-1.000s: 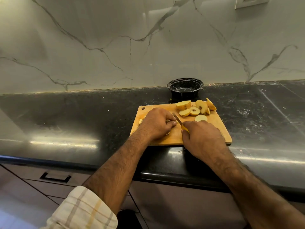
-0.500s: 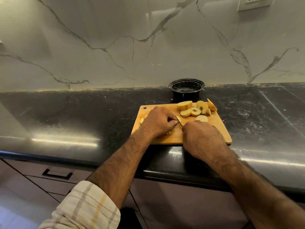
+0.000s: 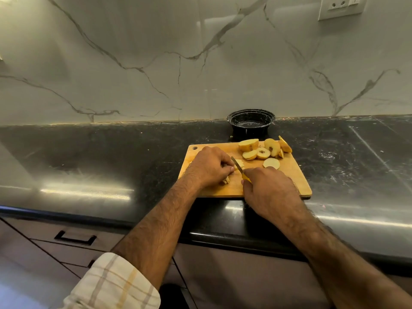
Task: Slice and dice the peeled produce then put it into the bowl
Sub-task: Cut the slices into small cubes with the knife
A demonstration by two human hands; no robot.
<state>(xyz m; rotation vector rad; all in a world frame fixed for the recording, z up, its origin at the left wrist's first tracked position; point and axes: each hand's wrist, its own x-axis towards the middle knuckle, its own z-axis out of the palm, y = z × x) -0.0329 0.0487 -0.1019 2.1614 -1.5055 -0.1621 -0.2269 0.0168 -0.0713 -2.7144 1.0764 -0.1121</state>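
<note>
Knife (image 3: 237, 166) blade has lifted since a moment ago; the right hand (image 3: 270, 195) grips its yellow handle, the left hand (image 3: 209, 167) pinching the slice (image 3: 239, 163) mid-board, dicing underway. Uncut apple slices (image 3: 263, 149) wait at one o'clock on the cutting board (image 3: 289, 175), black bowl (image 3: 250, 121) beyond, nothing visible inside.

My left sleeve (image 3: 111, 284) is cream with a tan and yellow check, rolled up; my right forearm (image 3: 334, 259) is bare.
</note>
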